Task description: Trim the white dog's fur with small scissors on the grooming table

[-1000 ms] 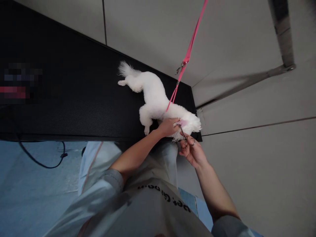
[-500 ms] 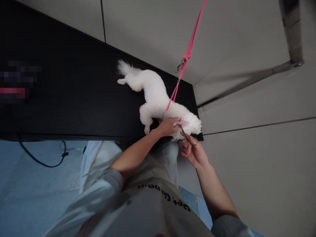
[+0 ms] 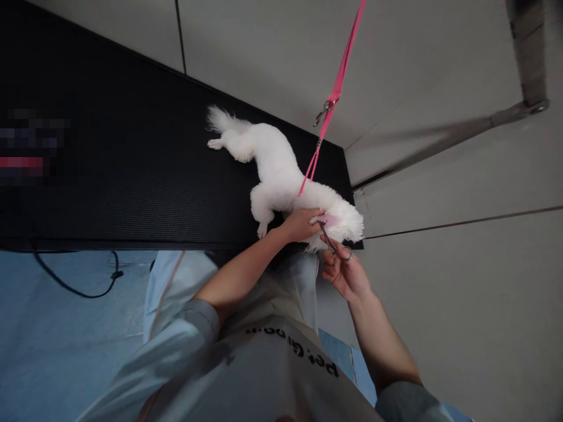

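Note:
A white dog (image 3: pixel 277 155) is on the black table, its head toward the right end. My left hand (image 3: pixel 302 226) is closed on the dog's ear, beside a patch of pink skin (image 3: pixel 331 220). In my right hand (image 3: pixel 350 278) are scissors (image 3: pixel 328 239), with finger rings round my fingers. The blade tips are at the fur by the pink skin, close to my left fingertips. Whether the blades are parted is too small to tell.
A pink leash (image 3: pixel 338 82) with a metal clip runs up from the dog's neck. The black table (image 3: pixel 145 193) ends just past its head. A metal arm (image 3: pixel 475 129) stands at the right. A black cable (image 3: pixel 74 287) hangs at the left.
The dog's head has shifted slightly to the right. Both hands stay almost in place, and the scissors remain at the ear.

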Tool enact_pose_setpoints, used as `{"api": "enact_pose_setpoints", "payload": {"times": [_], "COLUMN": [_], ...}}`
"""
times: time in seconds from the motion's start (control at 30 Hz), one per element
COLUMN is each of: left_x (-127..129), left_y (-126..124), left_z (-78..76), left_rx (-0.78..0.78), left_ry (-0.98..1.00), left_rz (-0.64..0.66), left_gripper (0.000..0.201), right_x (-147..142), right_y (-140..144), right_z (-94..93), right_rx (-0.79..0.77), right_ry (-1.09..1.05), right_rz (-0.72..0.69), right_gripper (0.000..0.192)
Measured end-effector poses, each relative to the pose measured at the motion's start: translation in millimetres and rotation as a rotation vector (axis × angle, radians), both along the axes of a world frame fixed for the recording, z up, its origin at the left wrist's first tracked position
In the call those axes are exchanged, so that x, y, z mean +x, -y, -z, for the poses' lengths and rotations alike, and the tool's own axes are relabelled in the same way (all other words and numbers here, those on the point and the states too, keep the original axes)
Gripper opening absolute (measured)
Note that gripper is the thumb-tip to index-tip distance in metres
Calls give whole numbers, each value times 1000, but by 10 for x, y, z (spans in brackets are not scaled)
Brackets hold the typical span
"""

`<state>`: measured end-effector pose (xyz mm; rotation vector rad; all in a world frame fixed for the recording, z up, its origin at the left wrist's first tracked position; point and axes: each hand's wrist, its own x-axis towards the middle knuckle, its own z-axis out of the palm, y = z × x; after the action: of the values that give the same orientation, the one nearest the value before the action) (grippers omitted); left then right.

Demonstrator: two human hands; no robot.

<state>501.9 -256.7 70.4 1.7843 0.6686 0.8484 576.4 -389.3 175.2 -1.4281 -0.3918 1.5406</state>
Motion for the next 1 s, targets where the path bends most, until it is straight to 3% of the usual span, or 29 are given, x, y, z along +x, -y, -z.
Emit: {"api": "enact_pose_setpoints", "payload": {"times": [0.2, 0.43, 0.63, 1.0], "left_x": [-16, -31, -17, 47], "left_y": [1, 7, -2, -36], "left_z": [-4, -17, -8, -93], "left_rx": [18, 47, 89, 222], "left_ry": [10, -12, -27, -60], "left_rz": [-1, 4, -12, 57], "left_gripper": [39, 39, 38, 37], "right_x": [-25, -25, 0, 229], "right_y": [85, 6, 59, 148], "right_z": [-31, -74, -69, -243], "right_rx": [54, -42, 20, -22], "right_ry": [20, -81, 36, 150], "right_rz": [15, -84, -33, -132], "right_gripper": [43, 46, 45, 47]}}
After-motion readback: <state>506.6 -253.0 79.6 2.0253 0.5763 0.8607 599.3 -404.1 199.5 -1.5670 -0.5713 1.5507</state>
